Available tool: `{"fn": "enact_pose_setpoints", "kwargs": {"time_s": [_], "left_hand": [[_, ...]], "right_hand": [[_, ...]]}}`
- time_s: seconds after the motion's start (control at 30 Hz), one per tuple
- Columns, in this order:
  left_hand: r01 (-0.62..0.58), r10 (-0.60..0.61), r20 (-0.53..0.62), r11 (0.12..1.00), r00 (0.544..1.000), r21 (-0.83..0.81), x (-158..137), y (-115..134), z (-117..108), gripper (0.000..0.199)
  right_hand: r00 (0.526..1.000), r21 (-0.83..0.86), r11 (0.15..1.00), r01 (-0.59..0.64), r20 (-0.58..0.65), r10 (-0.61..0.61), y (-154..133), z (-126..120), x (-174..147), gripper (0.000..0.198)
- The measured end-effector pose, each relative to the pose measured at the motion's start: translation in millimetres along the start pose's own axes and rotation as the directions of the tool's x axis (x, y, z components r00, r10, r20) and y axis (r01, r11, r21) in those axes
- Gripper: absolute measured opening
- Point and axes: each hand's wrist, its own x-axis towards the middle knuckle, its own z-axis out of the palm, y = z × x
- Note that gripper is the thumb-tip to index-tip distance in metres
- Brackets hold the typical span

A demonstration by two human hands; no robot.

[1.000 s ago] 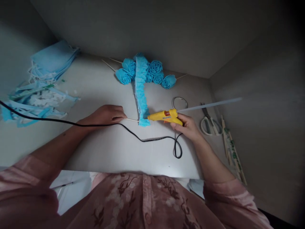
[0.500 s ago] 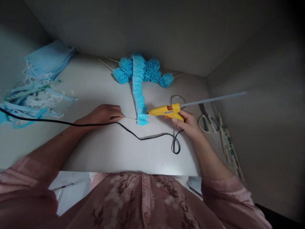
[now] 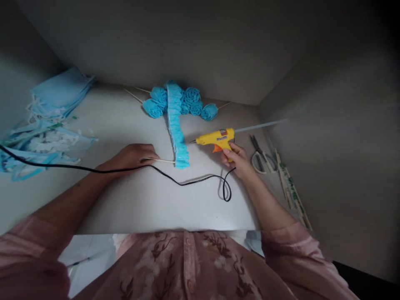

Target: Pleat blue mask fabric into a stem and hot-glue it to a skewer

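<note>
My left hand [image 3: 139,156] is closed on a thin wooden stick [image 3: 165,161], whose far end meets the near end of a ruffled blue strip [image 3: 175,129]. That strip runs away from me across the table, and its far end lies over several blue rolled flowers [image 3: 192,96]. In my right hand [image 3: 236,158] is a yellow glue gun [image 3: 217,136], gripped by its handle below the orange trigger. Its metal nozzle points left, just right of the strip and apart from it. A long pale glue stick [image 3: 261,125] juts out of its back.
A black cord [image 3: 179,183] crosses the table in front of my left hand and loops below the gun. Folded blue masks [image 3: 62,93] and cut scraps [image 3: 46,141] lie at left. Scissors [image 3: 262,156] and wrapped wooden sticks [image 3: 292,187] lie at right, beside the wall.
The glue gun has drawn back to the right, its nozzle leaving the strip's near end. My left hand still holds the stick there. The whole view has shifted slightly.
</note>
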Motion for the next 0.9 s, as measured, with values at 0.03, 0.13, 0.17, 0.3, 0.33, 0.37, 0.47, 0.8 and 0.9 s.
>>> {"fn": "enact_pose_setpoints", "kwargs": {"time_s": [0.03,0.13,0.17,0.3,0.33,0.37,0.47,0.8,0.9], "left_hand": [[-0.007,0.007,-0.009,1.0,1.0,-0.007,-0.4,-0.4,0.6,0.04],[-0.053,0.053,-0.01,0.997,0.999,-0.047,-1.6,0.3,1.1,0.042],[-0.083,0.083,-0.004,0.994,0.997,-0.068,-2.0,1.1,0.9,0.043],[-0.185,0.192,0.027,0.969,0.981,-0.161,-2.8,4.7,-0.9,0.048],[-0.199,0.207,0.028,0.963,0.978,-0.18,-2.8,5.5,-1.3,0.049],[-0.212,0.221,0.023,0.957,0.975,-0.196,-2.8,6.2,-1.8,0.051],[-0.227,0.236,0.016,0.949,0.972,-0.22,-2.5,7.4,-2.9,0.055],[-0.179,0.189,0.046,0.97,0.981,-0.166,-2.9,8.3,-6.1,0.046],[-0.19,0.199,0.038,0.968,0.979,-0.163,-2.4,7.9,-7.2,0.046]], "right_hand": [[1.0,0.026,1.0,-0.004,-0.005,0.004,-0.1,0.8,0.6,0.044],[1.0,0.065,0.998,-0.018,0.007,0.017,1.0,2.1,2.6,0.044],[1.0,0.078,0.997,-0.018,0.008,0.017,1.7,1.9,3.2,0.044],[1.0,0.126,0.992,-0.003,0.002,0.003,3.9,0.1,4.4,0.043],[1.0,0.134,0.991,-0.001,0.001,0.001,3.8,-0.3,4.4,0.042],[1.0,0.143,0.99,0.0,0.0,0.0,3.4,-0.6,4.3,0.042],[1.0,0.162,0.987,0.001,-0.002,0.0,1.7,-0.6,4.0,0.042],[1.0,0.174,0.985,0.001,-0.024,0.003,2.8,0.0,5.3,0.042],[1.0,0.149,0.989,0.005,-0.007,-0.004,1.3,-1.0,4.0,0.043]]}}
